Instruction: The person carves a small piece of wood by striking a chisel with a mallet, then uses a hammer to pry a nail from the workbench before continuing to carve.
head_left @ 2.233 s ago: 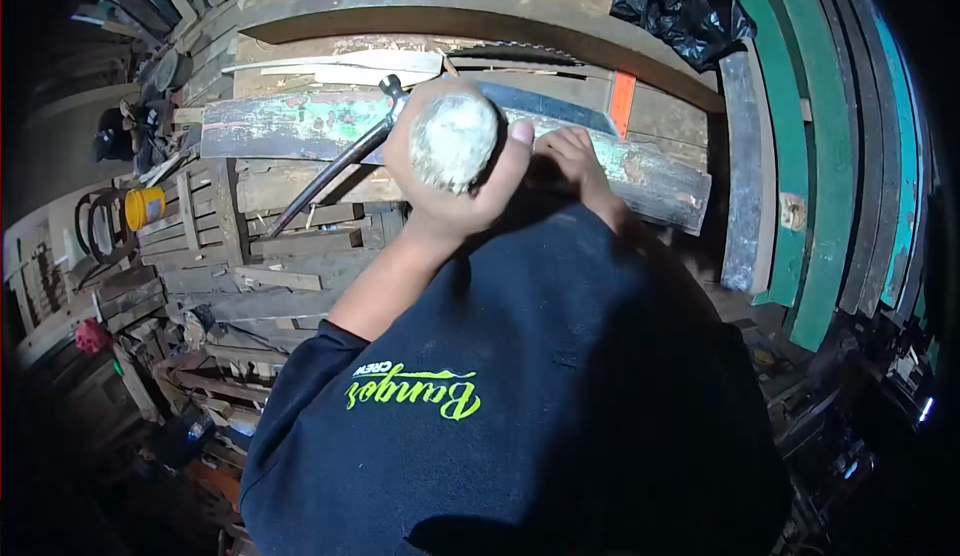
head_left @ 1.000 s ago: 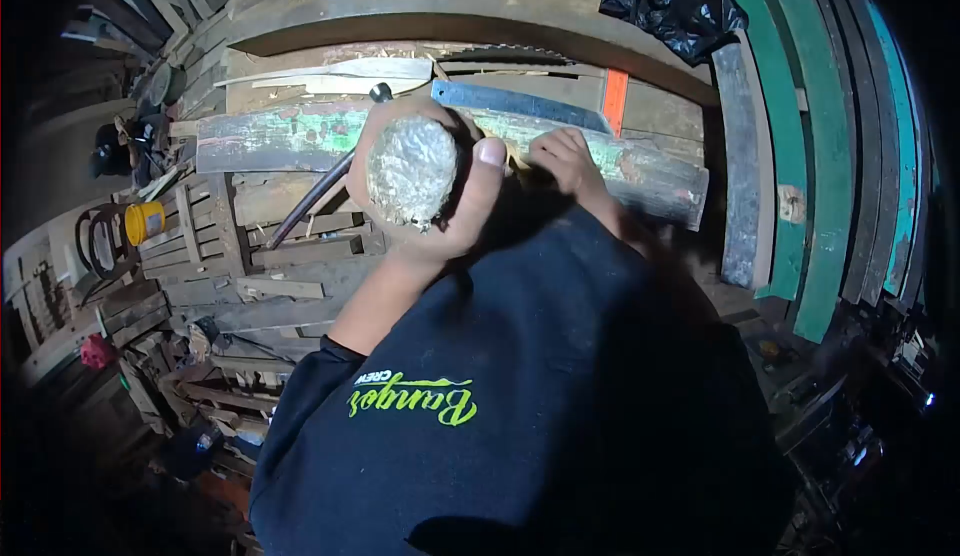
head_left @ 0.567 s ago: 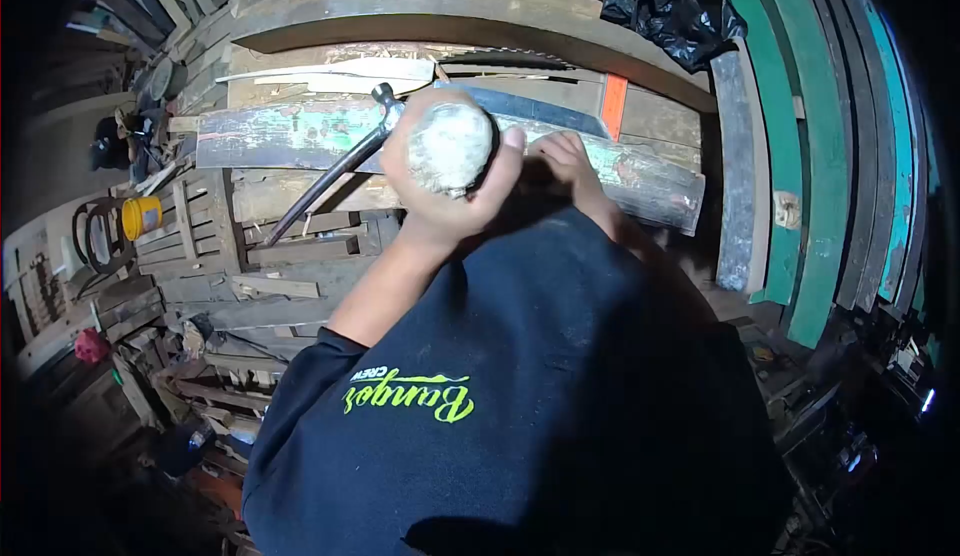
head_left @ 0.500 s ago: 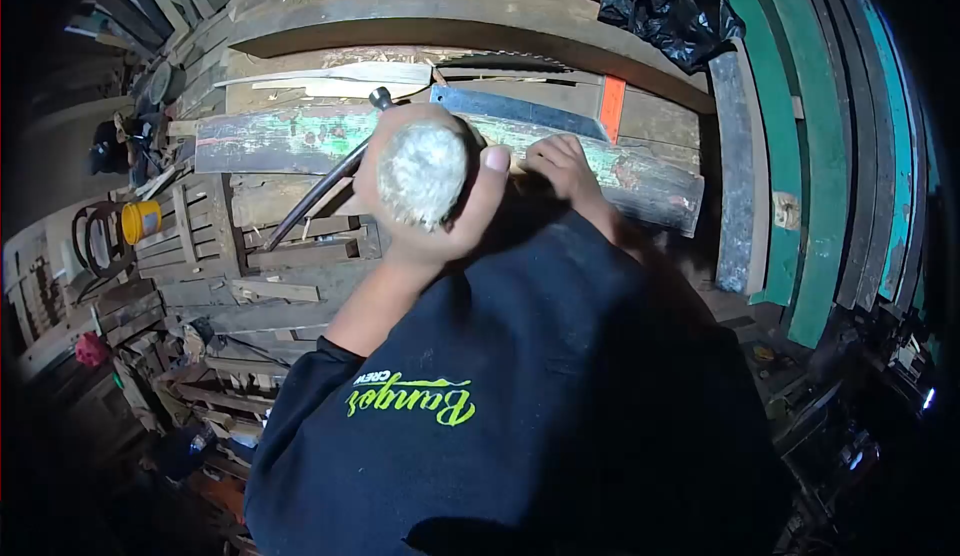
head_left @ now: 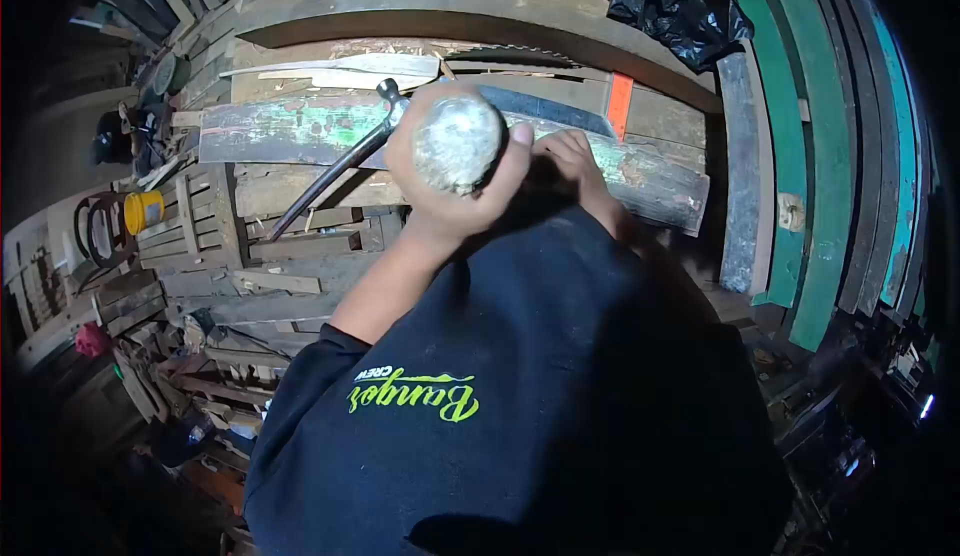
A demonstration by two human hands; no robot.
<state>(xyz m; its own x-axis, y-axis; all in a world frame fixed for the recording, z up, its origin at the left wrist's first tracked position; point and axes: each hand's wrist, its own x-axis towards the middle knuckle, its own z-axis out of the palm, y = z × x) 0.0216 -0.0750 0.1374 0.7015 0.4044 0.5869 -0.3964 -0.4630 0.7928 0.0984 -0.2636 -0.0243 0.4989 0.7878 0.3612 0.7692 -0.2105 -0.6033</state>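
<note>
My left hand [head_left: 430,191] is closed around a mallet-like tool with a pale, rough round end [head_left: 458,144], seen end-on and raised towards the camera. Below it, my right hand [head_left: 570,161] rests at the worn green-painted board [head_left: 270,134] with its fingers curled; what they hold, if anything, is hidden. A claw hammer [head_left: 335,171] lies slantwise across the board, left of my left hand. Behind the hands, a square with a dark blade [head_left: 540,108] and an orange handle [head_left: 619,104] lies along the board's far edge.
A thick curved-looking beam [head_left: 480,1] spans the back, with a black plastic bag [head_left: 680,11] at its right. Long green planks [head_left: 830,156] line the right side. To the left are a yellow bucket [head_left: 143,212] and scattered timber.
My left hand and the round-ended tool have moved slightly right and up, exposing more of the hammer. The view has shifted a little. My right hand stays at the board.
</note>
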